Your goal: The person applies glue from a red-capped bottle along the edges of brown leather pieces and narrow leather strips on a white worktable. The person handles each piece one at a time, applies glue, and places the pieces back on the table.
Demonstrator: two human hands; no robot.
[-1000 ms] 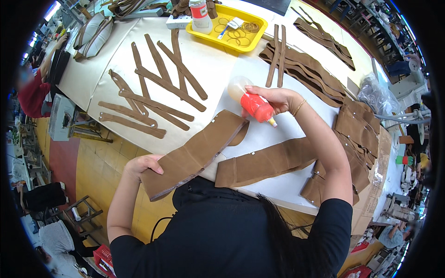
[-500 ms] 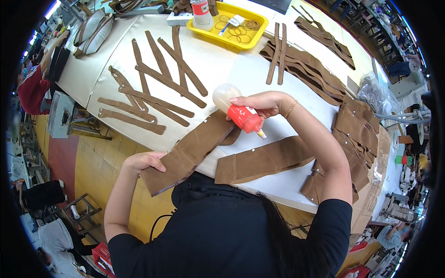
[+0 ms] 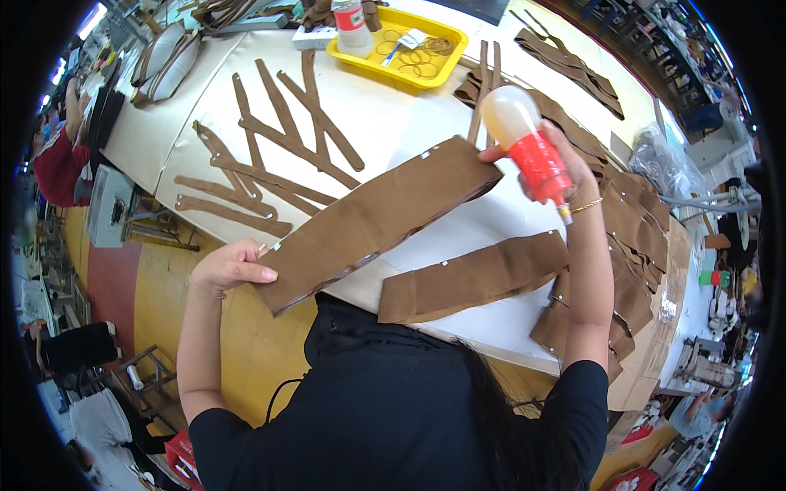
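A wide brown fabric strip (image 3: 377, 225) is stretched slantwise between my hands, above the table's near edge. My left hand (image 3: 233, 268) is closed on its lower left end, thumb on top. My right hand (image 3: 565, 168) grips a squeeze bottle (image 3: 536, 159) with a red band and a pale rounded end; its narrow tip points down toward my wrist. Fingers of that same hand also touch the strip's upper right end. Below, a second brown strip (image 3: 467, 278) lies flat on the white table, with small white marks along its far edge.
Narrow brown straps (image 3: 307, 151) lie crossed on the left of the table. A yellow tray (image 3: 385, 71) at the back holds a clear bottle (image 3: 354, 37) and thin loops. Pinned brown pieces (image 3: 639, 237) are piled at the right, near a clear plastic bag (image 3: 667, 164).
My right hand has moved right with the squeeze bottle to the strip's far end. The strip is now lifted and spread out straight. My left hand has risen slightly.
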